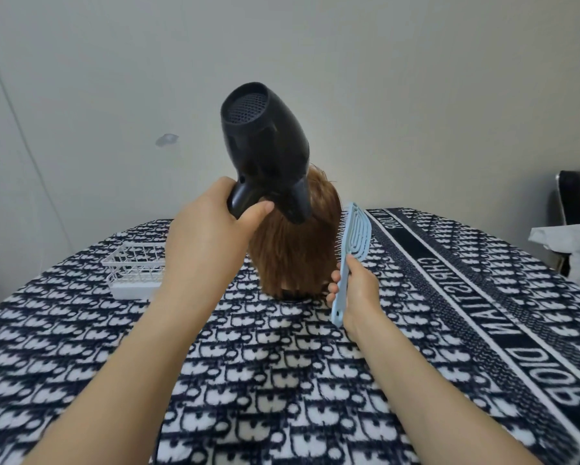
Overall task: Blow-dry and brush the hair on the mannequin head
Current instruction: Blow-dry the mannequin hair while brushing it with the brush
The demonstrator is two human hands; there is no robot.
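The head (pixel 295 256) stands upright in the middle of a black-and-white blanket (pixel 282 380). Its brown hair (pixel 319 209) hangs straight down all round it.

The dryer (pixel 265 142) is black. It is just above the head, and its nozzle points down at the top of the hair. The nozzle is very near the hair, but I cannot tell if it touches. The round mesh end tilts up and to the left of the head. The left hand (pixel 208 229) holds the dryer's handle, by the head's top left side. Its grip is closed all the way round the handle, with the thumb on the near side.

The brush (pixel 354 236) is light blue. It is just beside the head on the right, almost upright, with its pins turned toward the hair. The right hand (pixel 355 290) holds the brush low on its handle, by the head's bottom right side. Its grip is closed too, with the fingers curled round the handle.

A white basket (pixel 134 266) sits on the blanket to the left of the head, partly behind the left hand. A dark chair (pixel 574 196) is far off to the right of the head. A pale wall (pixel 382 78) is behind the head.
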